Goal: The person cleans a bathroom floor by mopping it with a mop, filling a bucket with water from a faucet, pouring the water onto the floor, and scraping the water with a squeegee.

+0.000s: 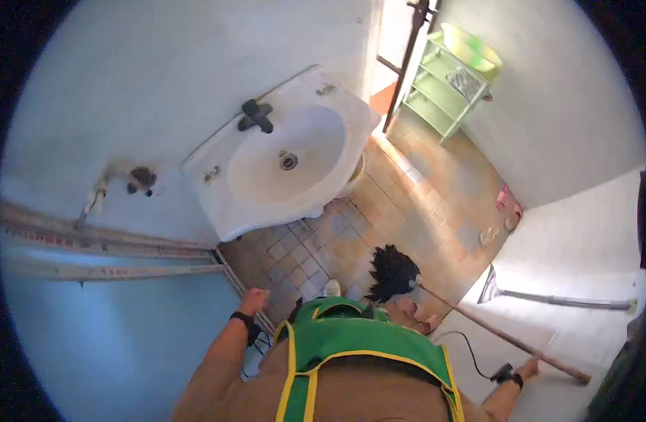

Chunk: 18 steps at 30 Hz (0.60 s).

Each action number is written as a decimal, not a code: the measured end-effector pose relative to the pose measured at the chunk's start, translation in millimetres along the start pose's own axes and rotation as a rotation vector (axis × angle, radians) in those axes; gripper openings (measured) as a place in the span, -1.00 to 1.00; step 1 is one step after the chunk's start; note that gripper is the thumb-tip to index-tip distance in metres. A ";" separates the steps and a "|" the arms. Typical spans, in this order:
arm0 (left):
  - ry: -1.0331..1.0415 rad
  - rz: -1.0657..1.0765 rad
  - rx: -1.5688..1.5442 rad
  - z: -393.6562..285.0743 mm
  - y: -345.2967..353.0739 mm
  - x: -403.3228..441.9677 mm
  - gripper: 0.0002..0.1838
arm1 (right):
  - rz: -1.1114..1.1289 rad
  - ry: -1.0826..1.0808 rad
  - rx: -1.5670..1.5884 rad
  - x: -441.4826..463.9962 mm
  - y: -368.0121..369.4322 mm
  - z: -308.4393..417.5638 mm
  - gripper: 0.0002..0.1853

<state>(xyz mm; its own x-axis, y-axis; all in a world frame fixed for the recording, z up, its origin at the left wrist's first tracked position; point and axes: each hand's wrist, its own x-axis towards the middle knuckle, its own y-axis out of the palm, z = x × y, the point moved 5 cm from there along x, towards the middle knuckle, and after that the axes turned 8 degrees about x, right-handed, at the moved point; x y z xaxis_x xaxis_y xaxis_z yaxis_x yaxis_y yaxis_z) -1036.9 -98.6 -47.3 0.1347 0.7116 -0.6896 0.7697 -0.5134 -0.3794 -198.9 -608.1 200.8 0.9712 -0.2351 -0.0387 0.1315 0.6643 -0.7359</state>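
Observation:
My right hand (527,368) is closed round the upper part of the wooden handle of a mop (478,320). Its shaggy black head (393,273) rests on the tiled floor just ahead of my feet. Off to the other side, my left hand (253,301) hangs loosely curled beside the doorframe edge, with nothing visible in it. Dark bands with cables circle both wrists. A green apron (369,344) with yellow edging covers my front. Part of a white shoe (332,288) shows below it.
A white washbasin (217,207) with a dark tap (255,116) juts from the wall, with a bucket (355,176) underneath. Beyond the doorway stands a green shelf rack (435,95) holding a yellow-green basin (471,49). Another long-handled tool (562,300) leans right. Pink slippers (507,200) lie by the wall.

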 end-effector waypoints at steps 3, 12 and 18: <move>0.080 -0.022 0.020 1.5 -15.5 5.7 -0.78 | 0.276 0.200 0.132 -50.9 107.3 -46.5 -0.69; -0.212 -0.073 0.073 3.8 -15.4 -16.1 -0.80 | 1.140 0.134 -0.180 -249.7 499.3 51.8 -0.83; -0.324 -0.019 0.008 -21.8 40.6 -44.6 -0.79 | 1.458 0.026 -0.081 -410.7 756.1 132.6 -0.74</move>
<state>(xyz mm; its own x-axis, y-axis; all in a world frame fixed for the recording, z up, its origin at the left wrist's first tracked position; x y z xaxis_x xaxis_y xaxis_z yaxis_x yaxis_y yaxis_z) -998.0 -140.7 -18.5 -0.0857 0.5321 -0.8424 0.7652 -0.5063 -0.3976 -472.0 84.8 -250.1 0.2262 0.5847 -0.7790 -0.9579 0.2788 -0.0689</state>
